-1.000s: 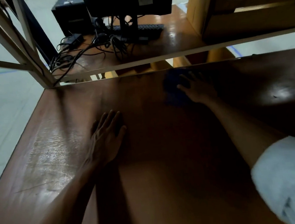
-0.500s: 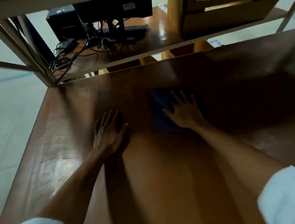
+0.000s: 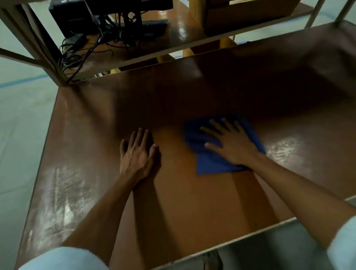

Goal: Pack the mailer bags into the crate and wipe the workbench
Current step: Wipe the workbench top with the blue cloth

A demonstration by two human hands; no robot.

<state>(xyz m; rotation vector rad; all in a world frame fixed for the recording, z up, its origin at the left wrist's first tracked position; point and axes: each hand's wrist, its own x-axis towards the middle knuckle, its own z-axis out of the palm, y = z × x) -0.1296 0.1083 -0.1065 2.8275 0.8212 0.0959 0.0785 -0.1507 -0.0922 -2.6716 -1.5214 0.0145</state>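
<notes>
A brown wooden workbench [image 3: 200,207] fills most of the head view. A blue cloth [image 3: 209,164] lies flat on it, right of centre. My right hand [image 3: 231,143] presses down on the cloth with fingers spread, covering its right half. My left hand [image 3: 137,154] rests palm-down on the bare wood a short way left of the cloth, holding nothing. Neither mailer bags nor a crate are in view.
Behind the bench, a second table carries a monitor [image 3: 128,0], a keyboard [image 3: 145,25], a black box [image 3: 69,15], tangled cables [image 3: 81,48] and cardboard boxes [image 3: 254,7]. A metal frame post [image 3: 46,49] stands at the far left corner. The bench's front edge [image 3: 203,253] is near me.
My right hand has dragged the blue cloth from the far side of the bench toward me. The left hand has stayed planted in the same spot.
</notes>
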